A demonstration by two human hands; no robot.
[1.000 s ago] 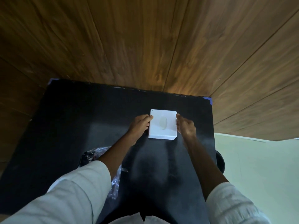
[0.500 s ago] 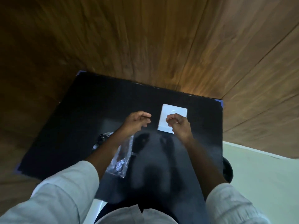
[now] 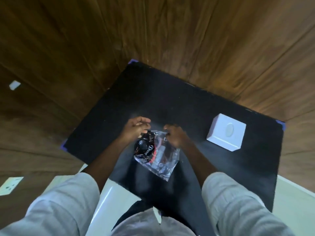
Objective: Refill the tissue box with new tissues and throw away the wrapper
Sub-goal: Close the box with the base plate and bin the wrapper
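Observation:
The clear plastic wrapper [image 3: 157,155] with black and red print hangs over the middle of the black table [image 3: 170,103]. My left hand [image 3: 135,127] pinches its upper left corner. My right hand [image 3: 175,135] grips its upper right edge. The white tissue box [image 3: 225,132] stands closed on the table to the right of both hands, with an oval opening on top, and neither hand touches it.
A wood-panelled wall [image 3: 170,31] runs behind and left of the table. A white wall socket [image 3: 10,185] is low on the left and a small white plate [image 3: 14,85] higher up. Pale floor [image 3: 293,201] shows at the lower right.
Both hands left the tissue box and moved left to the wrapper, which is now lifted between them. The view swung left, so the box now appears at the right.

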